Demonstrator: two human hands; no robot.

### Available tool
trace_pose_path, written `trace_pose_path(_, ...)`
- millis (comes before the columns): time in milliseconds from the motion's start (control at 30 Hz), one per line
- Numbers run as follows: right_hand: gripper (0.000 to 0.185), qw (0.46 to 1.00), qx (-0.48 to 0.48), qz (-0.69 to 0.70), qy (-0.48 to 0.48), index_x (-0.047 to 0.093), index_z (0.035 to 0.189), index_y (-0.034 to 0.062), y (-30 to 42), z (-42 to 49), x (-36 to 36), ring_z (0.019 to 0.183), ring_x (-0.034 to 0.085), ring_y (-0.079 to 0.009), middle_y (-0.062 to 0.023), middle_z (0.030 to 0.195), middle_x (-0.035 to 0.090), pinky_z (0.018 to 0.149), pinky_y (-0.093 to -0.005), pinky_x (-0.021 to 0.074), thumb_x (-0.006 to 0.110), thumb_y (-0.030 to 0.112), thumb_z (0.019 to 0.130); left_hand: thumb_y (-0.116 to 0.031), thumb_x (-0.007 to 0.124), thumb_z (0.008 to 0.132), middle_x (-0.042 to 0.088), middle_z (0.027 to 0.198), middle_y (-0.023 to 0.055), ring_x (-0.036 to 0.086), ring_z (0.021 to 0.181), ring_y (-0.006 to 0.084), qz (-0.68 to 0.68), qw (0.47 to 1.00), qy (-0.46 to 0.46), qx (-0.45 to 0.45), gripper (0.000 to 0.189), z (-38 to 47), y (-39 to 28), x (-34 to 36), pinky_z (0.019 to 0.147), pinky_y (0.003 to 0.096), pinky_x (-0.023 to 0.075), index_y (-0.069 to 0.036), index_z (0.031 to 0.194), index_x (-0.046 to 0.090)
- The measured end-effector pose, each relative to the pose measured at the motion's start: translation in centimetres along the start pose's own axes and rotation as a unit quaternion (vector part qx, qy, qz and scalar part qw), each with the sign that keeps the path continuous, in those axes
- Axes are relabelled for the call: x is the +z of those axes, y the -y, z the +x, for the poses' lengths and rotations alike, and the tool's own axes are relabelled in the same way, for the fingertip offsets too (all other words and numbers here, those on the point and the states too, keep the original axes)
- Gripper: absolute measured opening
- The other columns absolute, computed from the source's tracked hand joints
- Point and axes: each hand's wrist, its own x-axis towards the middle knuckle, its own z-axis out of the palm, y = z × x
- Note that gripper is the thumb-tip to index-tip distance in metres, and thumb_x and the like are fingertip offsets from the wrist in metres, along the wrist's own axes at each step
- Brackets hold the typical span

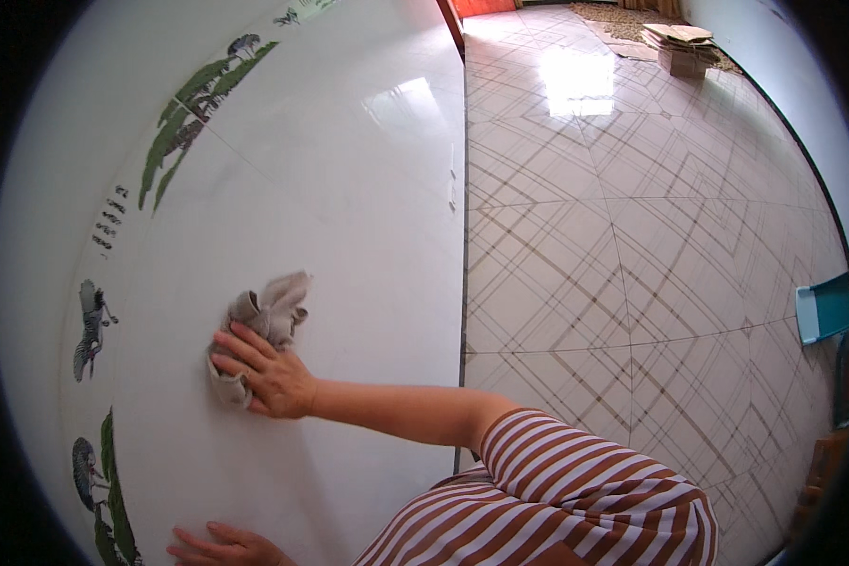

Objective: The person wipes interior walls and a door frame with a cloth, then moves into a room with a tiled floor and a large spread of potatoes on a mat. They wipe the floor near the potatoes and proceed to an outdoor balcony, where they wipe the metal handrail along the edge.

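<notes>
My right hand (272,378) presses a crumpled grey-beige cloth (272,311) onto a smooth white wall (368,233); the fingers lie over the cloth, which bunches out above and below them. At the bottom edge, my left hand (223,545) rests against the same white surface with its fingers apart and nothing in it; its lower part is cut off by the frame. Green pine branches (180,127) and grey birds (92,329) are pictured on the wall to the left of the cloth.
Beside the wall runs a glossy tiled floor (619,269) with crossing lines. Flattened cardboard (679,34) is stacked on a box (681,62) at the far right. A teal plastic chair or stool (824,308) stands at the right edge. White switches or sockets (453,194) sit near the wall's edge.
</notes>
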Motion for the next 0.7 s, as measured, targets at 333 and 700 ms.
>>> trace_pose_path(333, 0.054, 0.819, 0.511, 0.103, -0.239, 0.039, 0.126, -0.0075, -16.1, -6.5, 2.1, 0.122, 0.036, -0.0387, -0.0244, 0.129, 0.041, 0.104, -0.0409, 0.0286, 0.050, 0.025, 0.084, -0.035, 0.040, 0.096, 0.030, 0.145, 0.0134, 0.027, 0.133, 0.0375, 0.034, 0.997, -0.062, 0.021, 0.046, -0.1, 1.0, 1.4, 0.106, 0.0531, 0.0232, -0.015, 0.138, 0.037)
trace_pose_path(700, 0.061, 0.615, 0.701, 0.339, 0.123, 0.042, 0.120, -0.0095, -0.2, -21.0, 8.6, 0.114, 0.047, -0.0410, -0.0295, 0.125, 0.044, 0.087, -0.0447, 0.0474, 0.061, 0.028, 0.076, -0.044, 0.032, 0.096, 0.033, 0.142, 0.0171, 0.028, 0.132, 0.0384, 0.032, 0.998, -0.051, 0.036, 0.050, -1.1, 2.3, 2.4, 0.106, 0.0533, 0.0220, -0.017, 0.137, 0.038)
